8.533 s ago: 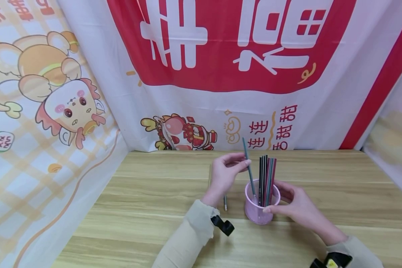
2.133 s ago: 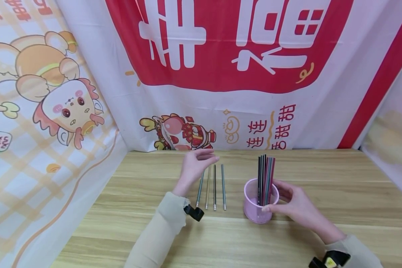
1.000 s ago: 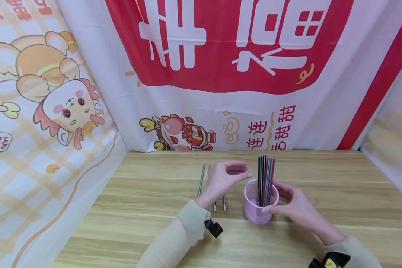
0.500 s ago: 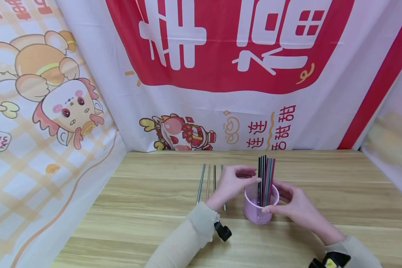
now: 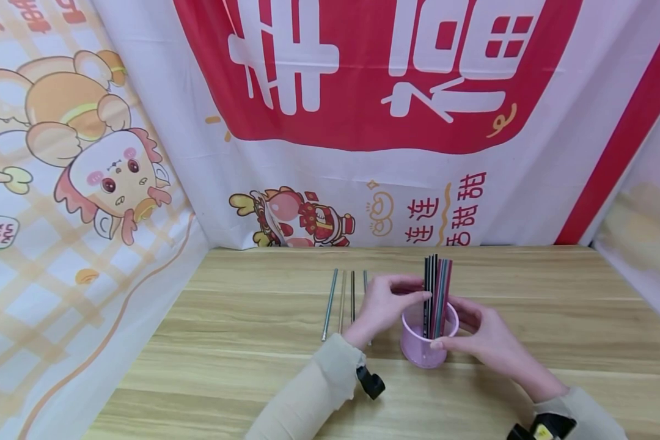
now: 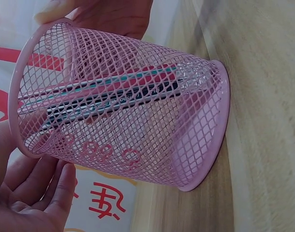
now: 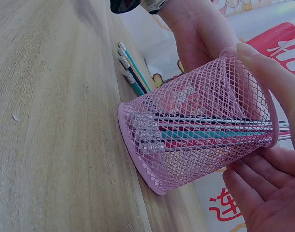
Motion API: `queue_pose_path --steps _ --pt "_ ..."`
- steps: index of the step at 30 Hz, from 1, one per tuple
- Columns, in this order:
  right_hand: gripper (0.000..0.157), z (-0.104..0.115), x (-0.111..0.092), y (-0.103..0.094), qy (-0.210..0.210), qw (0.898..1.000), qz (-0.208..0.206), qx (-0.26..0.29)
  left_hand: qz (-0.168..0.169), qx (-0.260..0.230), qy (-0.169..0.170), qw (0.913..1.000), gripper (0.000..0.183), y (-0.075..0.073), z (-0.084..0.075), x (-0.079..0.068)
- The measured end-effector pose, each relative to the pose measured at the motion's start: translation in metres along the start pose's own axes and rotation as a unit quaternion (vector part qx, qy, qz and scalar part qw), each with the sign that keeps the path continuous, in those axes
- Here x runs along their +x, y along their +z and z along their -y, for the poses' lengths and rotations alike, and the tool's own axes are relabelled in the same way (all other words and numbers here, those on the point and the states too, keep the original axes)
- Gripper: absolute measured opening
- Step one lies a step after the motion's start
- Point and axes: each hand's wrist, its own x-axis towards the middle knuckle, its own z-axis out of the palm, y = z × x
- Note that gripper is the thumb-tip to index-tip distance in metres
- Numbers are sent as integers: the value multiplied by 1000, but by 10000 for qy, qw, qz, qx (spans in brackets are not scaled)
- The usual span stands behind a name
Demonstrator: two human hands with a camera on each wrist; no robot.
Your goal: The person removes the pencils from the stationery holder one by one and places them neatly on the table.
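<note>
A pink mesh pencil holder (image 5: 426,353) stands upright on the wooden table, with several black, red and green pencils (image 6: 113,99) leaning together inside it. My right hand (image 5: 489,339) grips the holder at its right side, thumb on the near rim and fingers round the far side. At the holder's mouth, my left hand (image 5: 382,305) reaches in from the left. Its thumb and fingers pinch at a black pencil (image 5: 428,275) on the bundle's left edge; the exact contact is partly hidden by the mesh in the left wrist view.
Left of the holder, several pencils lie side by side, among them a green pencil (image 5: 330,304) and a natural-wood pencil (image 5: 342,299). My left forearm partly covers the row. A printed cloth (image 5: 330,201) hangs behind the table's (image 5: 225,366) back edge.
Earlier my left hand drew a green pencil from the holder, and it was then over the pencil row. It has since moved right, without a pencil, to those in the holder. The right hand keeps its grip.
</note>
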Motion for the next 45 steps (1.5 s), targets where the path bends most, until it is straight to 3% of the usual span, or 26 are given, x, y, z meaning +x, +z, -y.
queue_pose_path --steps 16,33,45 --pt "87 0 0 0 -153 9999 11 10 -15 -28 -40 10000 24 1 2 0" --pt "85 2 -1 0 -97 10000 2 13 -378 -217 -223 9988 26 4 0 1" --pt "88 2 0 0 -35 10000 45 -13 -524 -362 -146 9979 25 3 -1 1"
